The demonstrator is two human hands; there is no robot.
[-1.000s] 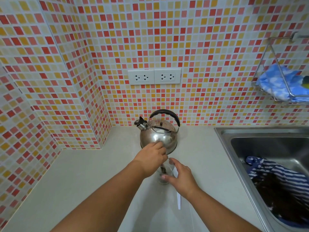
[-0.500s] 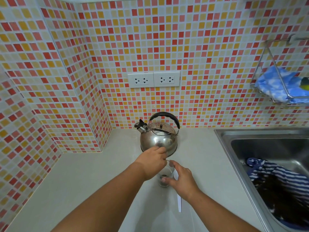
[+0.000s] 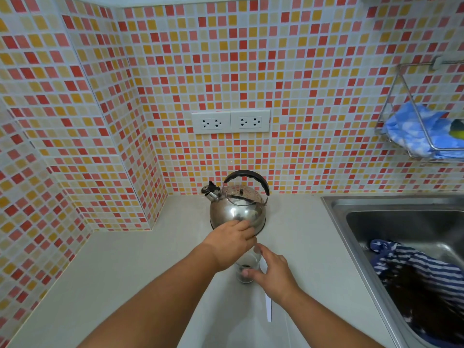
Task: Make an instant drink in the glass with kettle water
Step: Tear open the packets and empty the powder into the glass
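glass (image 3: pixel 247 268): clear, upright on the bench (image 3: pixel 140 267), near centre, just near of the kettle; dark powder or granules at the bottom, no water visible.
kettle (image 3: pixel 237 209): steel, black handle up, spout pointing left, far of the glass against the tiled wall.
left hand (image 3: pixel 229 243): curled palm-down over the glass mouth, fingers bunched; cannot tell if it is pinching anything.
right hand (image 3: pixel 271 273): fingers loosely spread round the right side of the glass, thumb on its near wall, steadying it.
white strip (image 3: pixel 268 301): thin, looks like a sachet or stirrer, lies on the bench right of the glass, partly under the right hand.
risk 1: glass is narrow and light; knocking it while lifting away could tip it and spill the powder.
risk 2: kettle sits very close; swinging it to pour could clip the rim.
risk 3: if the water is hot, a hand on the glass could get scalded.
sink (image 3: pixel 401 222): right, holds striped cloth; well apart.
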